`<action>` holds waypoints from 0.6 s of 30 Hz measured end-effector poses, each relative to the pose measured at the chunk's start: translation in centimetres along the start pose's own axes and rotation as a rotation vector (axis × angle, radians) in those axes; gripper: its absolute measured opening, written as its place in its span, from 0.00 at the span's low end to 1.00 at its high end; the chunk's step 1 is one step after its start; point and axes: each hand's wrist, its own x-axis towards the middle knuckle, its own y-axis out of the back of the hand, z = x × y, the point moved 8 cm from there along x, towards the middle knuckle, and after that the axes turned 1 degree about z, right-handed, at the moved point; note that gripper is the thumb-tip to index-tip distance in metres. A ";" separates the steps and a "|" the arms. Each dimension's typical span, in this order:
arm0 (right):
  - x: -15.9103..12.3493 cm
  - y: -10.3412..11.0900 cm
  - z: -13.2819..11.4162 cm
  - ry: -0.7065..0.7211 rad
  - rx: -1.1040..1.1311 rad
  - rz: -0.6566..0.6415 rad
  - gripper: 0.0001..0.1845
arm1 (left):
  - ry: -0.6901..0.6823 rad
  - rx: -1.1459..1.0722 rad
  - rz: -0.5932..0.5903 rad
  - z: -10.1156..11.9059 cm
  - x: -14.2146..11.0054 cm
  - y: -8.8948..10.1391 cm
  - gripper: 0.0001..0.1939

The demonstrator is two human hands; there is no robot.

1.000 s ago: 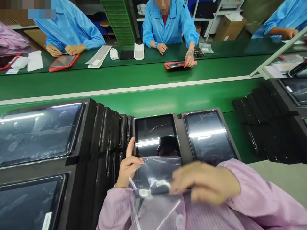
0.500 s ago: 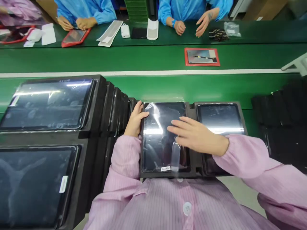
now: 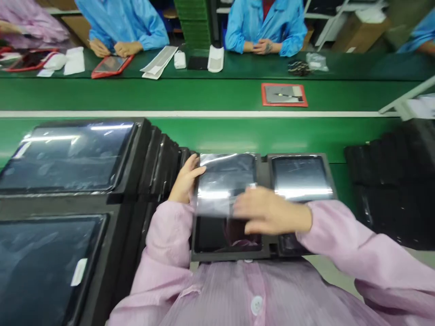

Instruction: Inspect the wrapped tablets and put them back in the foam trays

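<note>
In front of me lies a black foam tray (image 3: 264, 174) with two tablet-like screens in its recesses. My left hand (image 3: 185, 180) is closed on the tray's upper left edge, its thumb lying over the rim. A clear protective film (image 3: 212, 203) covers the upper part of the left screen (image 3: 212, 235); the lower part is bare, dark and glossy. My right hand (image 3: 267, 209), smeared by motion, is over this screen at the film's lower edge, and the film is pulled up there with it. The right screen (image 3: 299, 174) sits partly under my right forearm.
Stacked black trays with large screens (image 3: 64, 158) stand at my left, more black trays (image 3: 390, 181) at my right. Across the green belt (image 3: 210, 136) lies a red-framed tablet (image 3: 284, 94). Co-workers in blue sleeves (image 3: 149, 22) sit at the far bench, with a white charger-like box (image 3: 180, 59).
My right hand has pulled the film up from the lower part of the left screen. The film's white label is out of sight. The view has tilted up slightly. The co-worker opposite has joined hands.
</note>
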 end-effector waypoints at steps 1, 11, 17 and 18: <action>-1.4 -1.6 -1.9 0.084 -0.045 -0.140 0.07 | 0.007 0.029 0.016 0.2 -0.1 0.2 0.44; -11.7 13.7 12.5 -0.621 -0.372 0.337 0.12 | -0.983 0.979 -0.331 5.5 -11.4 -10.1 0.22; -12.9 13.5 16.8 -0.655 -0.406 0.413 0.08 | -0.875 1.094 -0.729 -0.9 -15.7 -18.3 0.20; -12.9 13.2 16.1 -0.640 -0.414 0.429 0.09 | -0.812 1.050 -0.687 -1.2 -15.1 -18.2 0.21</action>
